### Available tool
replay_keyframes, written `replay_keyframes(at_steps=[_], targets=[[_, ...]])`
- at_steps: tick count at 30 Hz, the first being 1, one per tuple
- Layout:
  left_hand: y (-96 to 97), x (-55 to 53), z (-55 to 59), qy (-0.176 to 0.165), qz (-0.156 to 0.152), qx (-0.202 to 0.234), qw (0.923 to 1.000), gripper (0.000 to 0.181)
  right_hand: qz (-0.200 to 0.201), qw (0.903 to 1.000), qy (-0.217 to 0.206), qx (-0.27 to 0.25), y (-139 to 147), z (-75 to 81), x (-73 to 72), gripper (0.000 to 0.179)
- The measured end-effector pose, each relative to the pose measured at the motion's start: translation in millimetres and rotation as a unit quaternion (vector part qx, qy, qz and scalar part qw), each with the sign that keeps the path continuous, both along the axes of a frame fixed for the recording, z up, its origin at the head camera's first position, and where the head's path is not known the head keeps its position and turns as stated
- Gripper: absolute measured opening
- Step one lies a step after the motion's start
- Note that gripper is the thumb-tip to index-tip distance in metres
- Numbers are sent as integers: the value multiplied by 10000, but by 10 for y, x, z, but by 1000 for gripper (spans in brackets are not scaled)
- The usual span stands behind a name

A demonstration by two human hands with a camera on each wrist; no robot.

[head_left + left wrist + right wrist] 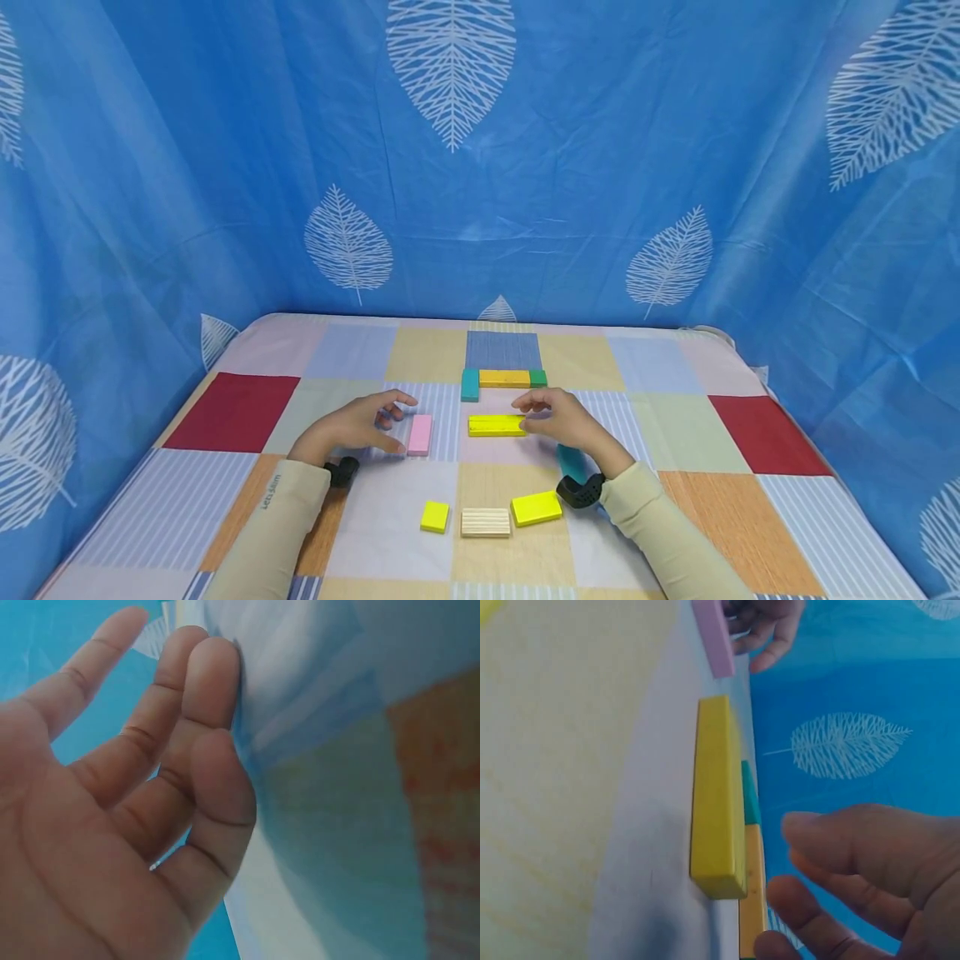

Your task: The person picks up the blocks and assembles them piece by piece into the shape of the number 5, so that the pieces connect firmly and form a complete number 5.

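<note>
My left hand [358,425] hovers beside a pink block [420,435], its fingers relaxed and spread. In the left wrist view the palm and fingers [124,750] hold nothing. The right hand [561,419] is at the right end of a long yellow block [493,426], with loosely bent fingers. The right wrist view shows that yellow block [714,795] standing apart from the thumb and fingertips. Behind it, a teal block [470,385], an orange block [504,379] and a green block [537,378] lie in a row, the teal one reaching nearer to me.
Another teal block [572,463] lies partly hidden under the right wrist. Toward the front are a small yellow block [435,516], a ridged pale wooden block [485,522] and a yellow block [536,507]. A patchwork cloth [397,546] covers the table; blue curtains [570,208] surround it.
</note>
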State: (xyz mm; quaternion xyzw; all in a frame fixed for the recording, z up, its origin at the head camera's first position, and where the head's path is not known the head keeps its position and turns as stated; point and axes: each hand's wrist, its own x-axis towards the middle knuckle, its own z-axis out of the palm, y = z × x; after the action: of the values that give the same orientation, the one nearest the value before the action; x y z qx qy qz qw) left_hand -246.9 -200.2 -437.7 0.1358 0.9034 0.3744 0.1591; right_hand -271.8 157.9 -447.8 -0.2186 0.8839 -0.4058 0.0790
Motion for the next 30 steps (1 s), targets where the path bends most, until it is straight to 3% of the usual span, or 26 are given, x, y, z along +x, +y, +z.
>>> replay_keyframes(at_steps=[9,19,30], targets=[[16,19,-45,65,102,-38,9999,54,220,9958,382,808,22,-55,-11,31],[89,43,-47,148,283,-199,9993,52,242,9939,534,939,35,-81,-11,27],[109,66,-82,413,196,-319,9984,51,62,9931,479,1071,31,-88,-8,23]])
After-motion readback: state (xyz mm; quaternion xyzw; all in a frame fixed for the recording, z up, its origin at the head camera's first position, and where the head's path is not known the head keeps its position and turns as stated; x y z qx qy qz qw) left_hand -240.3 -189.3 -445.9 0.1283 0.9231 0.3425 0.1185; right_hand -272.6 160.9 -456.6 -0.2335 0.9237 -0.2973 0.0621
